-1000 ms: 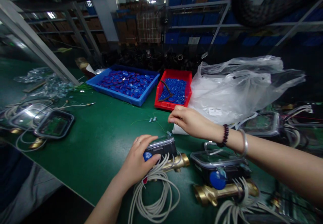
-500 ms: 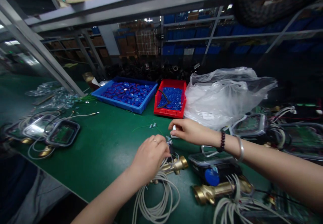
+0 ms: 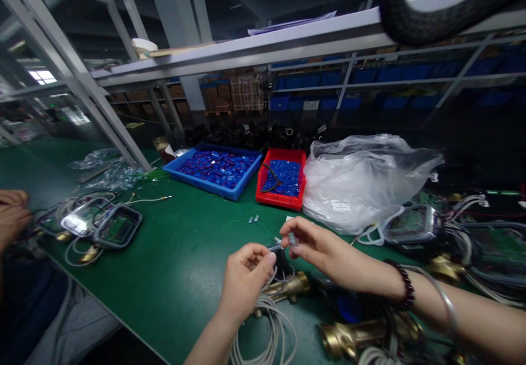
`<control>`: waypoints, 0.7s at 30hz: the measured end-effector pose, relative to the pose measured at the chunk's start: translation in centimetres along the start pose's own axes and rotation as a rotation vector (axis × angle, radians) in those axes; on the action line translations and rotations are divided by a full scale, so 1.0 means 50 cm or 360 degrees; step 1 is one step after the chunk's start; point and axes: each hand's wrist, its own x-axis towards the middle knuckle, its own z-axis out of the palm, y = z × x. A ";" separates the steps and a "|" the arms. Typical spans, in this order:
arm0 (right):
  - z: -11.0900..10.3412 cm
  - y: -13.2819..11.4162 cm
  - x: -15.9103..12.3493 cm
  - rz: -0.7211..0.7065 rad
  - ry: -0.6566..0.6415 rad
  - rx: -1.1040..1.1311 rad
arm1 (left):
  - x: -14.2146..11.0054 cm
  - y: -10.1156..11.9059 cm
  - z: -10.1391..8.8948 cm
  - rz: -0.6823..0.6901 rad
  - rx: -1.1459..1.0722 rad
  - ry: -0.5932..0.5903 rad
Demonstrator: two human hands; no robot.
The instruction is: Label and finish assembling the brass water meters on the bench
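My left hand (image 3: 249, 277) is closed, thumb and finger pinching a thin grey cable (image 3: 276, 247) near its end. Just right of it, my right hand (image 3: 310, 243) pinches a small translucent bluish connector (image 3: 292, 239) close to the cable's tip. Whether the two parts touch I cannot tell. Below my hands lies a brass pipe fitting (image 3: 293, 285) with a coil of pale cable (image 3: 267, 329). A dark part of the meter partly shows behind my fingers. Beyond them, small clear connectors (image 3: 253, 220) with thin green wires rest on the green table (image 3: 189, 255).
Behind stand a blue tray (image 3: 230, 192) of blue discs and a red bin (image 3: 281, 201) of small blue pieces. A clear plastic bag (image 3: 361, 184) lies right of them. Meters (image 3: 117, 227) sit left, others right. A co-worker's hands (image 3: 12, 217) show at the left edge.
My view has tilted up and shifted left. My left hand has turned so its thumb shows. My right hand has come closer to it, and a bluish connector now shows in its fingers.
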 end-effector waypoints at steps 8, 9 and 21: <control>0.017 0.042 0.008 0.0095 -0.0159 0.0642 | -0.003 0.002 0.015 0.0079 0.0048 -0.0017; 0.018 0.042 0.008 0.0086 -0.0170 0.0650 | -0.002 0.001 0.015 0.0079 0.0067 -0.0005; 0.013 0.048 0.009 0.0135 -0.0199 0.0664 | 0.007 0.002 0.010 0.0001 0.0145 0.0118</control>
